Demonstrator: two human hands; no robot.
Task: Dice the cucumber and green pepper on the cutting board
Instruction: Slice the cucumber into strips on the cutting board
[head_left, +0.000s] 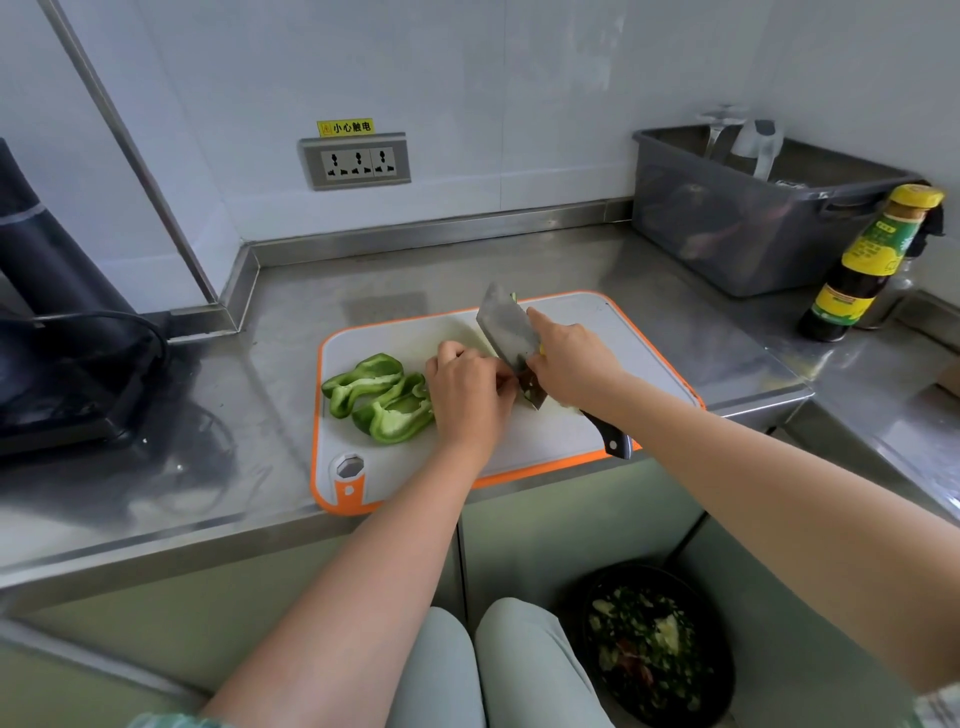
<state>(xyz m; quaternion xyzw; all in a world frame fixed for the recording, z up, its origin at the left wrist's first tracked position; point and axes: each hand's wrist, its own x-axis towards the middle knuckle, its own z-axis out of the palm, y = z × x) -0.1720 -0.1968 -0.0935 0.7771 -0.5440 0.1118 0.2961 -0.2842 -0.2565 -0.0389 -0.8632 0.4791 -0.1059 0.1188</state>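
A white cutting board (582, 436) with an orange rim lies on the steel counter. Several green pepper pieces (382, 397) lie on its left half. My right hand (574, 364) grips a cleaver (506, 332), index finger stretched along the spine, and the black handle sticks out under my wrist. My left hand (467, 387) sits in the middle of the board, fingers curled against the blade's left face. It holds a small bit of cucumber (529, 396), mostly hidden, at the blade's heel. A green scrap clings to the blade tip.
A grey plastic bin (737, 234) and a dark sauce bottle (862, 270) stand at the back right. A black appliance (57, 332) with a cable sits on the left. Wall sockets (356, 162) are behind the board. A black waste bin (657, 644) with scraps stands on the floor.
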